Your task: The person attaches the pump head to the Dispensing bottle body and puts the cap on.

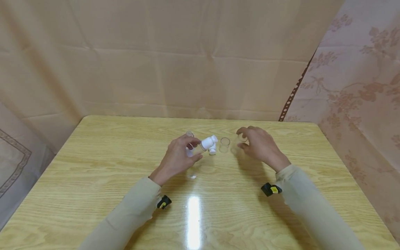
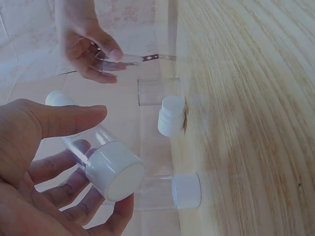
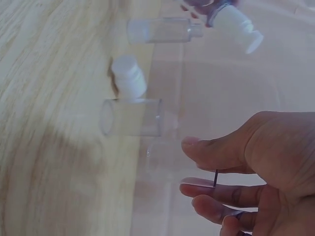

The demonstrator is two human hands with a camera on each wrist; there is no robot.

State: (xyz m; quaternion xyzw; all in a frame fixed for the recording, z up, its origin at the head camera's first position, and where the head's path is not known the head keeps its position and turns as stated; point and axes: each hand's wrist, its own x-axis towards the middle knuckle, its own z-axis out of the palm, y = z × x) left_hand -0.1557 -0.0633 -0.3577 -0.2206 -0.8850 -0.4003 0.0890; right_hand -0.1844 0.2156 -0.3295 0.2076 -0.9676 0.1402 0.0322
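A clear tube with white ends point(image 1: 208, 142) is gripped by my left hand point(image 1: 178, 154), tilted above the table. The left wrist view shows the thumb on one side of the tube, its wide white end point(image 2: 118, 172) toward the camera. My right hand point(image 1: 260, 144) holds a clear cup point(image 1: 242, 138) between thumb and curled fingers; in the right wrist view the cup point(image 3: 170, 157) is very faint. Between the hands, a white stepped piece point(image 1: 212, 149) and another clear cup point(image 1: 224, 146) are on the table.
Beyond my left hand, a clear bottle point(image 1: 189, 134) is partly hidden; the wrist views show it upright, with a white base point(image 2: 187, 191). The glossy wooden table point(image 1: 218, 215) ends at a beige curtain point(image 1: 175, 69), with patterned cloth point(image 1: 368, 86) at the right.
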